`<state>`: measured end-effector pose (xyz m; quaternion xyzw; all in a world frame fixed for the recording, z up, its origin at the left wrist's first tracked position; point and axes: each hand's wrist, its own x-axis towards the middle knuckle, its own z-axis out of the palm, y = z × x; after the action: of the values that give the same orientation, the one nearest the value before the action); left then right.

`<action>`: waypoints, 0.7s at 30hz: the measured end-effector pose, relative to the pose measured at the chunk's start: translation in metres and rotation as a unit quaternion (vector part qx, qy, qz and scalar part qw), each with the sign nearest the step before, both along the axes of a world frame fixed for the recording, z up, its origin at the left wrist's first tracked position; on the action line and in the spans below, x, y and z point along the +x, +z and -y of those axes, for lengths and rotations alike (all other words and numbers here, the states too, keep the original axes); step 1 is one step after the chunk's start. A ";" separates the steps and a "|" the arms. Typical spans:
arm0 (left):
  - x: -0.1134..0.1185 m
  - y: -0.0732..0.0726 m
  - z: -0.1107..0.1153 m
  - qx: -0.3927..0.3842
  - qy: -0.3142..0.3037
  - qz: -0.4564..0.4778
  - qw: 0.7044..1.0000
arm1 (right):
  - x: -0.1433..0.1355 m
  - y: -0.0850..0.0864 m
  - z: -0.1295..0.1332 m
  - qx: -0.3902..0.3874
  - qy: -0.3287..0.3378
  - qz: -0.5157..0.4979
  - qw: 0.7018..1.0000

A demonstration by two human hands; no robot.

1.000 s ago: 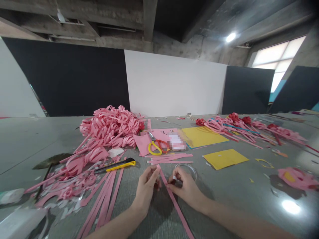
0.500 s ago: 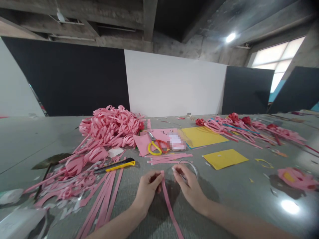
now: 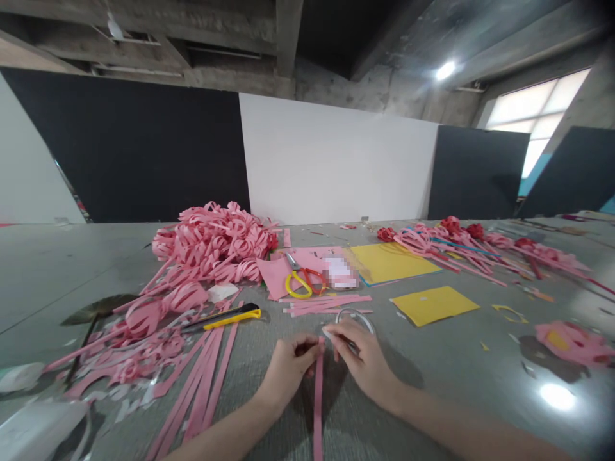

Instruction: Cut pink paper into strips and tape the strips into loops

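Note:
My left hand [image 3: 288, 368] pinches the upper end of a narrow pink strip [image 3: 318, 397], which hangs down toward the lower edge of the view. Close on its right, my right hand [image 3: 368, 365] is closed, with a thin whitish ring like a roll of tape [image 3: 369, 320] around or behind its fingers. A small white bit shows at the right fingertips, near the strip's top end. Just beyond both hands lie several cut pink strips [image 3: 327, 306]. Scissors [image 3: 298, 285] with yellow and red handles rest on pink sheets behind them.
A black and yellow utility knife [image 3: 233, 317] lies to the left, by long pink strips [image 3: 206, 384] and scraps. Behind stands a heap of looped pink strips [image 3: 216, 243]. Yellow sheets [image 3: 435, 306], pink paper flowers [image 3: 571, 346] and a phone-like blurred object [image 3: 340, 272] lie further right.
The strip's top end has shifted slightly right and the strip now hangs straighter. My right hand and the ring have moved left, bringing the fingertips of both hands nearly together.

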<state>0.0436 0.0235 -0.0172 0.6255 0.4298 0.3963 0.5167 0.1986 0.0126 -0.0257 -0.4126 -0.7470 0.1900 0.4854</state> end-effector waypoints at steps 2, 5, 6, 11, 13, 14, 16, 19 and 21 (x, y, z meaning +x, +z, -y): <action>0.000 -0.001 0.000 -0.001 0.003 -0.002 1.000 | 0.000 -0.003 -0.001 -0.012 0.012 0.004 1.000; 0.001 -0.001 0.000 -0.003 0.009 -0.004 1.000 | 0.000 -0.006 -0.002 -0.038 0.032 -0.017 0.999; 0.001 0.000 0.000 -0.004 0.011 -0.005 1.000 | 0.000 -0.007 -0.002 -0.046 0.034 -0.028 0.998; 0.001 0.000 -0.001 -0.004 0.012 -0.009 1.000 | 0.000 -0.008 -0.001 -0.060 0.033 -0.035 0.997; 0.001 -0.001 -0.001 -0.002 0.006 -0.010 1.000 | 0.000 -0.009 -0.002 -0.058 0.034 -0.030 0.997; 0.001 -0.002 -0.001 -0.001 0.003 -0.011 1.000 | 0.000 -0.010 -0.002 -0.058 0.036 -0.029 0.997; 0.001 -0.003 -0.001 0.001 -0.003 -0.011 1.000 | 0.000 -0.010 -0.003 -0.060 0.043 -0.026 0.997; 0.002 -0.005 -0.001 0.004 -0.008 -0.012 1.000 | -0.001 -0.010 -0.004 -0.063 0.046 -0.022 0.997; 0.001 -0.005 0.000 0.006 -0.008 -0.012 1.000 | -0.001 -0.010 -0.004 -0.064 0.040 -0.023 0.997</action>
<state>0.0449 0.0240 -0.0226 0.6369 0.4287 0.3864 0.5111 0.1979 0.0167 -0.0357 -0.4081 -0.7382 0.2660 0.4667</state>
